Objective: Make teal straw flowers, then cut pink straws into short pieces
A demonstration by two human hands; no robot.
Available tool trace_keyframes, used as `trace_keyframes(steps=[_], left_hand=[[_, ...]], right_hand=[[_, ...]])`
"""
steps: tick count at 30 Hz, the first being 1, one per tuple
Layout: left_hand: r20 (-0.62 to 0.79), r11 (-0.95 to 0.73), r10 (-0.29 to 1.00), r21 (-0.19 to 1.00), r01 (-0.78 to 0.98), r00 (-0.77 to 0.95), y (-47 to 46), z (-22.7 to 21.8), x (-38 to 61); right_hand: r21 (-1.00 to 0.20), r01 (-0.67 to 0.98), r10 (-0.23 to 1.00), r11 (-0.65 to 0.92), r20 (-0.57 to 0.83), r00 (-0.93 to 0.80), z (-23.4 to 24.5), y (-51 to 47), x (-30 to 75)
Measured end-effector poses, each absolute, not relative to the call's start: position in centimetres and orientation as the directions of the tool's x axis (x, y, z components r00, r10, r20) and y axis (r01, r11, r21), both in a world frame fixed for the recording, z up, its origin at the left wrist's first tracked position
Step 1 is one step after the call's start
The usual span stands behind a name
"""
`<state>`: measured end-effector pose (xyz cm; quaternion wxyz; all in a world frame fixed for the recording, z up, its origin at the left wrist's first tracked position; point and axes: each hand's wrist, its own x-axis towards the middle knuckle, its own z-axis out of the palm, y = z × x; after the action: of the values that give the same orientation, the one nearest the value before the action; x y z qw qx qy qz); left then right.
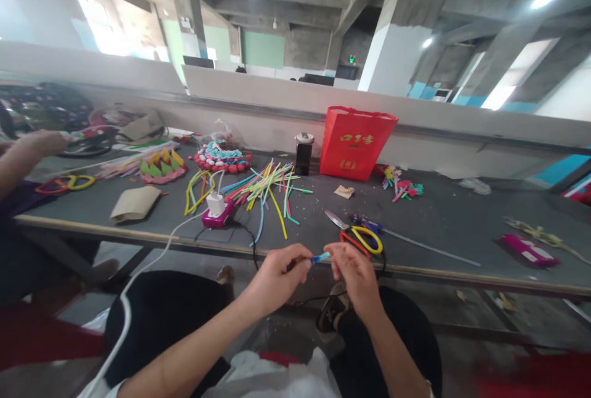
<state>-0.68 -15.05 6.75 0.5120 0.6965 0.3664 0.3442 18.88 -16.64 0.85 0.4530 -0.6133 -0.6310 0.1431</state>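
My left hand (287, 272) and my right hand (355, 275) are close together in front of the table's near edge. Both pinch a short, narrow blue piece (320, 257), light blue towards the right and darker at the left; its material is too small to tell. Just beyond my right hand lie scissors (367, 240) with red and yellow handles, their blades pointing back left. Beside them is a dark blue tool (364, 221), resembling a glue gun, with a long pale stick (431, 246) reaching right. A loose heap of coloured straw-like strips (272, 179) lies beyond my left hand.
A red bag (355, 142) and a dark cup (303, 154) stand at the back. A purple power block (218, 213) holds a white plug, its cable hanging left. Beaded work (221, 154) and paper flowers (401, 185) lie around. Another person's hand (44, 142) is at far left.
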Motion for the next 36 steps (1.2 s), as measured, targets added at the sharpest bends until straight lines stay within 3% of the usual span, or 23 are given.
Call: trace_keyframes(steps=[4,7,14,20,24,28,31,33,34,36], left_hand=[[-0.079,0.143,0.898,0.983,-0.117,0.432,-17.2,7.1,-2.0],[-0.129,0.258,0.881,0.938,-0.233,0.454,-18.0,7.6,-3.1],[-0.092,0.245,0.908,0.908,-0.338,0.41,-18.5,7.7,-4.4],[-0.094,0.256,0.916,0.886,-0.387,0.391,-18.9,8.1,-4.9],[-0.096,0.259,0.928,0.861,-0.438,0.36,-19.0,8.4,-4.9],[-0.097,0.254,0.935,0.855,-0.452,0.341,-18.8,8.6,-5.0],[-0.094,0.234,0.943,0.87,-0.434,0.32,-18.6,8.7,-5.1],[-0.09,0.219,0.948,0.882,-0.418,0.307,-18.5,8.6,-4.9],[-0.086,0.213,0.948,0.888,-0.408,0.308,-18.5,8.6,-4.8],[-0.077,0.208,0.943,0.897,-0.391,0.324,-18.6,8.6,-4.5]], right_hand=[[-0.571,0.819,0.858,0.062,0.45,0.248,-0.7,-14.8,23.3],[-0.422,0.906,0.887,0.004,0.42,0.192,-1.9,-13.3,25.1],[-0.144,0.981,0.941,-0.13,0.293,0.168,-2.3,-12.5,25.8],[-0.085,0.988,0.983,-0.133,0.118,0.142,-1.3,-11.2,27.3],[-0.155,0.976,0.987,-0.153,0.033,0.16,-0.6,-9.8,27.7],[-0.311,0.939,0.988,-0.145,0.014,0.157,0.1,-10.5,28.0],[-0.554,0.827,0.992,-0.094,0.019,0.126,-0.1,-13.4,27.5],[-0.901,0.434,0.996,-0.02,0.022,0.092,-0.7,-16.0,26.3],[-0.975,0.223,0.998,0.025,0.039,0.057,-1.2,-17.3,25.3],[-0.991,-0.093,0.994,0.092,0.097,-0.051,-2.2,-19.7,23.0]])
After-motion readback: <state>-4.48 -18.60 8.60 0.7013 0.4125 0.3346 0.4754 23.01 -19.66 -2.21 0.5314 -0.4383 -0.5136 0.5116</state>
